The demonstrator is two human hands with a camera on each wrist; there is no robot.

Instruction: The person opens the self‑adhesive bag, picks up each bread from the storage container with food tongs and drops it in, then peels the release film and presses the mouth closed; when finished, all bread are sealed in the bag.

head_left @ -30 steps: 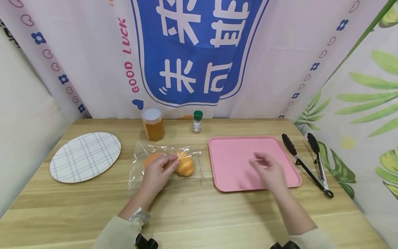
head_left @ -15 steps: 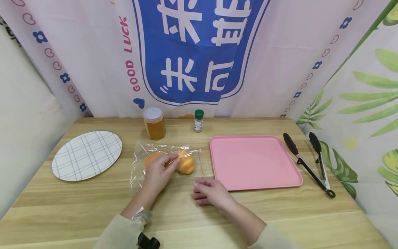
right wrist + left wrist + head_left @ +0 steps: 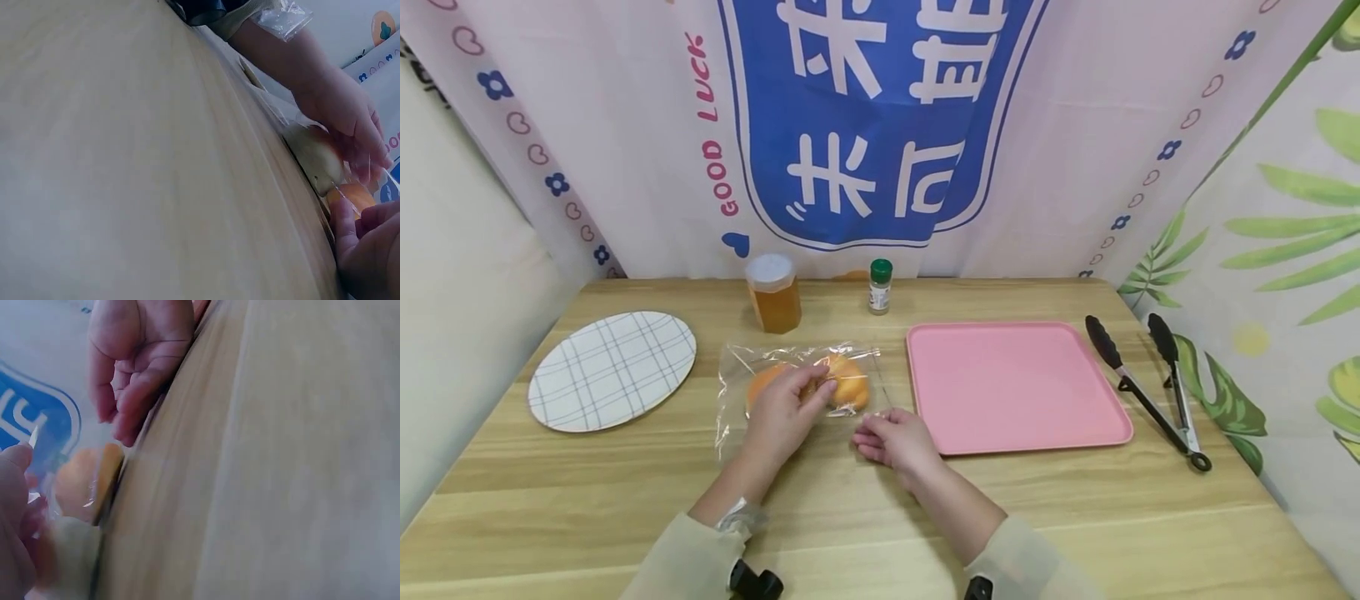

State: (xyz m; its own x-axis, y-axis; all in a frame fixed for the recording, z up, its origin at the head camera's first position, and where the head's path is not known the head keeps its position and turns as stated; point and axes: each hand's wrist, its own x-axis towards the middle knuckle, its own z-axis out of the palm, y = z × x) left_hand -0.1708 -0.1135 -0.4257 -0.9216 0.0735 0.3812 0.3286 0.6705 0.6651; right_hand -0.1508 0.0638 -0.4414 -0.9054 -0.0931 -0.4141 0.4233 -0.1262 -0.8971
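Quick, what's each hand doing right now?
Left hand: holding, pinching the clear bag.
Right hand: near the clear bag's edge; whether it holds it cannot be told.

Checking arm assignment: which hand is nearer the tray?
Right. The right hand is just left of the tray's near-left corner; the left hand is farther left, pinching the bag.

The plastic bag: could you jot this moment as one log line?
left hand: pinches bag; right hand: near bag's right end, contact unclear; bread: inside bag; pink tray: right of bag; tongs: right of tray
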